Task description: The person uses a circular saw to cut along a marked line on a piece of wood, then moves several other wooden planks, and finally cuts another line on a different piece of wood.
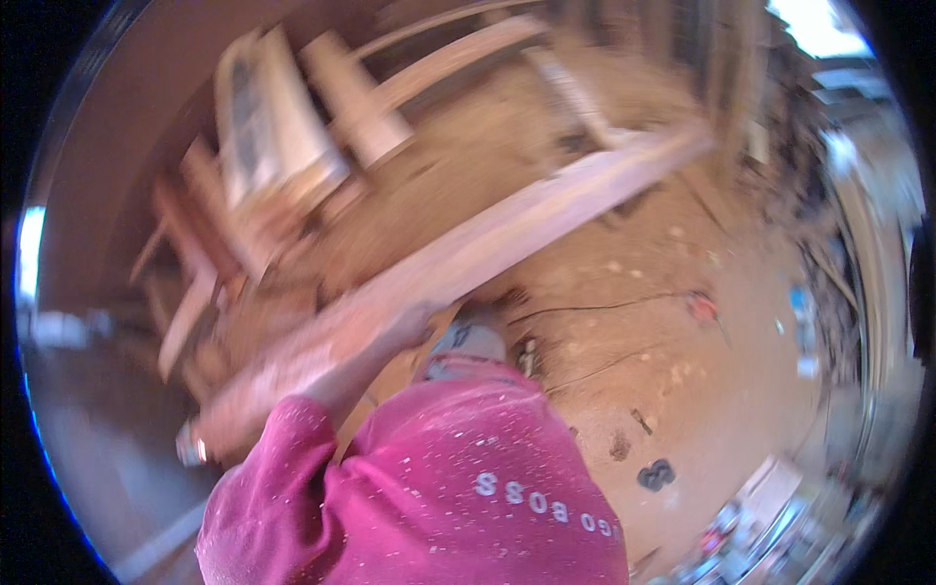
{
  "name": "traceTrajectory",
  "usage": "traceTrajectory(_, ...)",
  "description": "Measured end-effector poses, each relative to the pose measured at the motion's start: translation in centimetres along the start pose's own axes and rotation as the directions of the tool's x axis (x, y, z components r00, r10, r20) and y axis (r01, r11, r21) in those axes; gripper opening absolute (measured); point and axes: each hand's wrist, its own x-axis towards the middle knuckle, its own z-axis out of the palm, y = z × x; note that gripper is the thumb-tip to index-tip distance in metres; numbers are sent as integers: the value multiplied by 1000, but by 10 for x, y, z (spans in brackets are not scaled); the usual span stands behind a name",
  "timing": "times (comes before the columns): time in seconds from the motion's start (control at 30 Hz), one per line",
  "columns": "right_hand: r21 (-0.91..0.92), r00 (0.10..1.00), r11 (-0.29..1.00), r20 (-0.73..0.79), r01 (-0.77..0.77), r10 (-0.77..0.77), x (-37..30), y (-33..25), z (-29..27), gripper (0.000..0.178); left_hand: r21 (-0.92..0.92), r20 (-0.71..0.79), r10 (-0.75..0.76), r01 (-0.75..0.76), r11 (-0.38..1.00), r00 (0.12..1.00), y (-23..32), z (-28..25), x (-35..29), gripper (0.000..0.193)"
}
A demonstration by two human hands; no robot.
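Observation:
A long, thick wooden beam (531,224) runs slantwise from the lower left to the upper right. My left arm, in a dusty pink sleeve, reaches forward over the beam's near side. At the end of that arm my left hand (413,327) lies against the beam's near edge. Motion blur smears its fingers, so their grip does not show. My right hand is out of sight.
Stacked timbers (278,127) stand at the far left, with a wooden frame (458,63) behind the beam. Cords cross the sawdust-covered floor (585,429) to a red tool (700,307). A dark object (656,475) lies there too. Clutter (770,526) fills the lower right.

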Motion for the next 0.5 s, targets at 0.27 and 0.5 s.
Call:
traceTrajectory(0.27,-116,924,940,256,321,-284,-24,-22,33,58,-381,-189,-400,308,872,897,23,-22,-175,43)
traceTrajectory(0.5,-155,852,885,387,438,-354,-25,-80,67,57,-422,-389,-542,379,823,745,-19,-21,-237,38)
